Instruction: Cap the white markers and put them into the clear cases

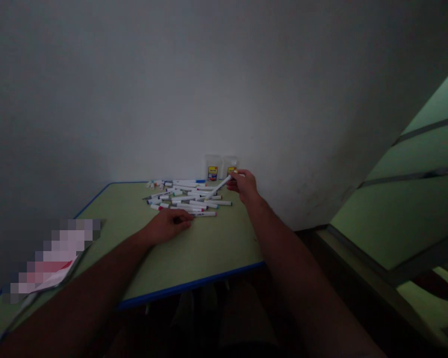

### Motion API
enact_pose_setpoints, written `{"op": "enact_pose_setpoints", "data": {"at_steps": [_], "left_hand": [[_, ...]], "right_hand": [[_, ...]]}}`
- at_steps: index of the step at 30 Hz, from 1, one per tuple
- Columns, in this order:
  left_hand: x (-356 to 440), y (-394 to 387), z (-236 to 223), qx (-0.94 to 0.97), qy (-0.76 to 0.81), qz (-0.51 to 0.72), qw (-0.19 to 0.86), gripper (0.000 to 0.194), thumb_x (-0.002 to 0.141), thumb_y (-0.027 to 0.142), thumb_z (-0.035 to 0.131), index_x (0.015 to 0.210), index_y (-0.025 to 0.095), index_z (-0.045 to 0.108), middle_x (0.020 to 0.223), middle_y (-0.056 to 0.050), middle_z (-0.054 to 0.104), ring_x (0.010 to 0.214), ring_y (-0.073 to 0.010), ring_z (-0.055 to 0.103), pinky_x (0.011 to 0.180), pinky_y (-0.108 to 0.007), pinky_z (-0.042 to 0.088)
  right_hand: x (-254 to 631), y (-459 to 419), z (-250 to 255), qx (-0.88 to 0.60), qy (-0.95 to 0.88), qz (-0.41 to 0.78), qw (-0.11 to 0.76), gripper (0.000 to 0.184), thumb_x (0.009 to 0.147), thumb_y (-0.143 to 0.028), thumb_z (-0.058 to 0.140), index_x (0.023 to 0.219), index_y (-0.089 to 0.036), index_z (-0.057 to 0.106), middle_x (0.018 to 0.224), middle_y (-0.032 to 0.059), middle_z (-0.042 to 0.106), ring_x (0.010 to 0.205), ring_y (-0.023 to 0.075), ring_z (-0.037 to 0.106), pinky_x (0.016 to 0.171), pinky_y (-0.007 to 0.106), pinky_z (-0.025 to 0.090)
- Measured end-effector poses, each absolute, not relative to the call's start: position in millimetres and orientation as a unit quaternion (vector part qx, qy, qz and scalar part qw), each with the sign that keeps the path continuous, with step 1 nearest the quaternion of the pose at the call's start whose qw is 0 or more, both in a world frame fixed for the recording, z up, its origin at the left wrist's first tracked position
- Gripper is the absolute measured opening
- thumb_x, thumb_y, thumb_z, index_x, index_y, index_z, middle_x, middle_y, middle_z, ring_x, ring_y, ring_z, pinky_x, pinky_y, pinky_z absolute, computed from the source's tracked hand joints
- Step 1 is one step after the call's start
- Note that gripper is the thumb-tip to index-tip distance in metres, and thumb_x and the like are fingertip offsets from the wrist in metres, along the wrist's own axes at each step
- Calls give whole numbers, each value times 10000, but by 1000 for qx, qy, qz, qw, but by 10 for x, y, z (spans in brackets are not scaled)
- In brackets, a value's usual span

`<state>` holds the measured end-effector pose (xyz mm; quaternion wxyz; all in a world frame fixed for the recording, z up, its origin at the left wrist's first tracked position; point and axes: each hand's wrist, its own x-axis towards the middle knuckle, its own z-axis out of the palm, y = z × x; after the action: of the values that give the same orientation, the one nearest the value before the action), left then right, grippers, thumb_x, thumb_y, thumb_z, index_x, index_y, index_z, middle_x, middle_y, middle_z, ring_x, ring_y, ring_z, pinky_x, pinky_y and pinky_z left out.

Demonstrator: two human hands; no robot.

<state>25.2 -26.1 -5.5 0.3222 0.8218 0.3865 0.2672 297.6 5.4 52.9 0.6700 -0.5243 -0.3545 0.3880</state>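
A heap of several white marker pens (188, 196) with coloured caps lies at the far side of a green table (194, 248) edged in blue. My right hand (242, 186) is closed on one white marker (218, 187), lifted at a slant above the heap's right end. My left hand (169, 224) rests palm down on the table just in front of the heap, fingers loosely curled, its fingertips touching the nearest pen (203, 214).
Two small white bottles (220, 169) with yellow labels stand against the white wall behind the pens. A blurred paper item (54, 258) lies at the table's left. Green panels (406, 209) rise to the right beyond the table edge.
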Motion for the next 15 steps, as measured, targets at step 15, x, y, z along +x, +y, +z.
{"op": "enact_pose_setpoints", "data": {"at_steps": [15], "left_hand": [[271, -222, -149, 874, 298, 345, 167, 250, 777, 338, 688, 998, 264, 777, 1110, -89, 746, 1079, -288, 639, 997, -480, 461]], "right_hand": [[3517, 535, 1435, -567, -409, 179, 692, 107, 865, -179, 641, 812, -172, 549, 628, 19, 636, 558, 140, 678, 475, 231, 583]]}}
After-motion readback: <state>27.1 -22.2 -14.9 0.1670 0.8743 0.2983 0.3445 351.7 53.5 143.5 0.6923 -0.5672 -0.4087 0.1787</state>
